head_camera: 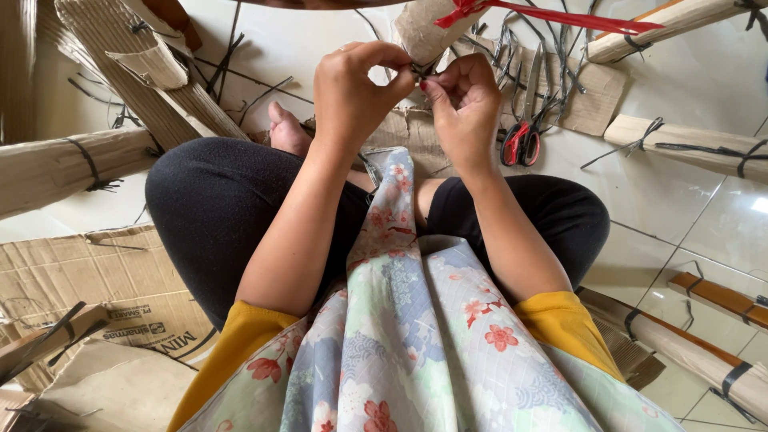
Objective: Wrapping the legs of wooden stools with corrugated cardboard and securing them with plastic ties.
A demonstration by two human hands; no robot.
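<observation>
With our left hand (356, 88) and right hand (464, 100) both pinched shut on the thin black strap (419, 72) between them, against the cardboard roll (424, 32), we judge it light, limp, best gripped near its ends.

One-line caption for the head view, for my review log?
Seated on a tiled floor, left hand and right hand pinch a thin dark strap at a cardboard-wrapped bundle; red-handled scissors lie nearby.

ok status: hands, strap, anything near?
Left hand and right hand both pinching dark strap at cardboard roll. Red-handled scissors lie right, apart.
</observation>
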